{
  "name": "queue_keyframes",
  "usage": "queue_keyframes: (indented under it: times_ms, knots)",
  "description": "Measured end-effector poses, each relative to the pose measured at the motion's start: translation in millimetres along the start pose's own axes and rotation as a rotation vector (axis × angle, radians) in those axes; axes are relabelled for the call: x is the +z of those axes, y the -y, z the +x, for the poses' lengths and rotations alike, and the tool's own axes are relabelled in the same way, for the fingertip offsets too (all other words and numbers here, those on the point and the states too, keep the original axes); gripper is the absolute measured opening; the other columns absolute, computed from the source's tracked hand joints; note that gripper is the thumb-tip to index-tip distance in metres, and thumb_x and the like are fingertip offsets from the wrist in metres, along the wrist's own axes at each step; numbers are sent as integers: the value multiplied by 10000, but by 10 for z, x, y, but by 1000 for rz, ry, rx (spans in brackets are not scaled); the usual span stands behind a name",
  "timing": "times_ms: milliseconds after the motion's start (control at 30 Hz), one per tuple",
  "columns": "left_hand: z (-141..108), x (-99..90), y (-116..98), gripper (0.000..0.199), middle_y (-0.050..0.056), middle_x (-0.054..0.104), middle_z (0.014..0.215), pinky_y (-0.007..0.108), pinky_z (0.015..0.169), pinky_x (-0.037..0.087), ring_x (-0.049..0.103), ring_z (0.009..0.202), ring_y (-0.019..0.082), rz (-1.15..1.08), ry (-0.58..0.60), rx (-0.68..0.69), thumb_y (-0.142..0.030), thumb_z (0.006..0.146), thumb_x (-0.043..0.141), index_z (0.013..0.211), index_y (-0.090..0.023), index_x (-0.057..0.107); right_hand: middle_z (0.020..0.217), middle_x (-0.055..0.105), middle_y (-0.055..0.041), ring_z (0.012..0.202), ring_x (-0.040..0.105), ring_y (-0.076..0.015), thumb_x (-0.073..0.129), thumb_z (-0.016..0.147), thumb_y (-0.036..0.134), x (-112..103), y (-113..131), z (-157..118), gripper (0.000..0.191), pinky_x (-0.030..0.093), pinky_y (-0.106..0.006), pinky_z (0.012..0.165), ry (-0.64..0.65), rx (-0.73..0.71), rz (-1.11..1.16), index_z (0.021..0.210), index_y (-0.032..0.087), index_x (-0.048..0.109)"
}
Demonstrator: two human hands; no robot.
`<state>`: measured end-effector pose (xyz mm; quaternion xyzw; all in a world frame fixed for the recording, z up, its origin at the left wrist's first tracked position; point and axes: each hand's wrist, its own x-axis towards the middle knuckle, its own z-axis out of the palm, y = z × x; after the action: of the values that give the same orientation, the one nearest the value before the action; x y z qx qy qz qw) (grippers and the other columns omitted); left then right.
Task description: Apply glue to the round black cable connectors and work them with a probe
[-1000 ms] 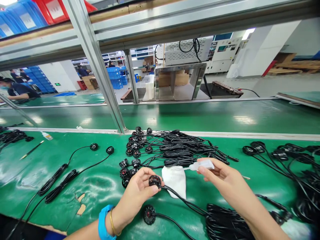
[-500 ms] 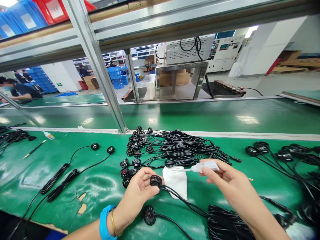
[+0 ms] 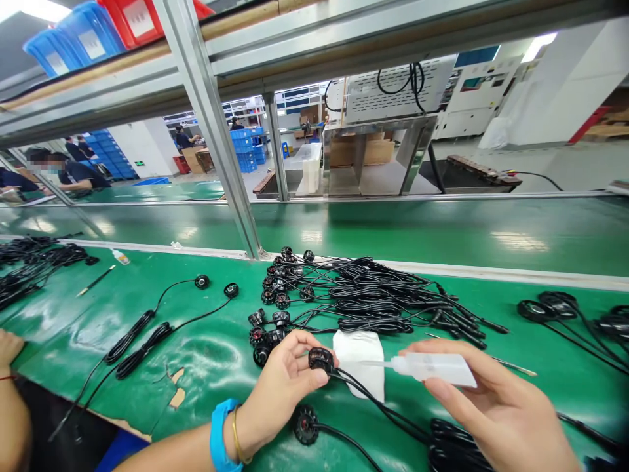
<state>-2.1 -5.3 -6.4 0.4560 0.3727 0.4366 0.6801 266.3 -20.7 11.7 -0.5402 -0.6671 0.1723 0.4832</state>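
Note:
Pinched between the fingers of my left hand (image 3: 289, 380) is a round black part (image 3: 321, 360) with a black cable trailing to the lower right. My right hand (image 3: 491, 387) grips a small white bottle (image 3: 437, 368), its thin nozzle pointing left towards the black part with a gap between them. A white cloth (image 3: 366, 380) lies on the green table (image 3: 206, 367) behind the nozzle. Below my left hand rests another round black part (image 3: 305, 425) with its cable. Bundled black cables (image 3: 363, 282) with round ends lie beyond my hands.
Two cabled parts (image 3: 152, 337) and a brush (image 3: 96, 280) lie at left. A metal post (image 3: 211, 124) rises at the table's back edge, before a green conveyor (image 3: 393, 226). Another person's arm (image 3: 12, 406) is at the left edge.
My right hand and the bottle have moved right and down, nearer the camera. The view has shifted left, and another person's arm has come in at the left edge.

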Motion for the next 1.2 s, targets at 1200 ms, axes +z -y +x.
queue_keyframes:
  times_ms: [1200]
  knots:
    - [-14, -24, -4, 316, 61, 698, 1033, 265, 782, 475, 664, 994, 194, 38, -39, -37, -191, 785, 782, 986, -198, 539, 888, 763, -34, 770, 744, -207, 727, 749, 148, 109, 119, -10, 279, 620, -245, 690, 106, -500, 46, 1007, 248, 687]
